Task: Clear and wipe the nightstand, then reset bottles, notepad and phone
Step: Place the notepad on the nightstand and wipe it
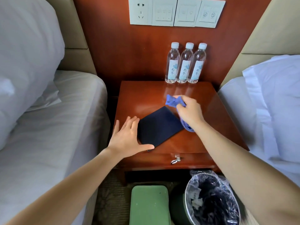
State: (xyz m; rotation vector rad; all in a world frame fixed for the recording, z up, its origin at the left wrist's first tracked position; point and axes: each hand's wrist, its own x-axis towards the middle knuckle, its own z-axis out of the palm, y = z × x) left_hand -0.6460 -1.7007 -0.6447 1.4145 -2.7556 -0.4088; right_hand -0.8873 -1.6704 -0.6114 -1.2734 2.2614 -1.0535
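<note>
Near the desk's (pixel 204 140) front edge, the spread left grip (pixel 128 140) seems to reset the notepad (pixel 160 127); right grip (pixel 189 111) clamps the cloth (pixel 172 100); next, square it.

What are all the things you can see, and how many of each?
water bottles: 3, clear with white caps, row at nightstand's back
notepad: 1, dark blue, nightstand's front left
cloth: 1, blue, bunched in right hand
nightstand: 1, red-brown wood, between the beds
wall plates: 4, white, above the nightstand
left bed: 1, white, beside nightstand
right bed: 1, white, beside nightstand
bin: 1, dark with clear liner, floor, front right
green container: 1, green, floor beside bin
left hand: 1, open, touching the notepad
right hand: 1, gripping the cloth
</note>
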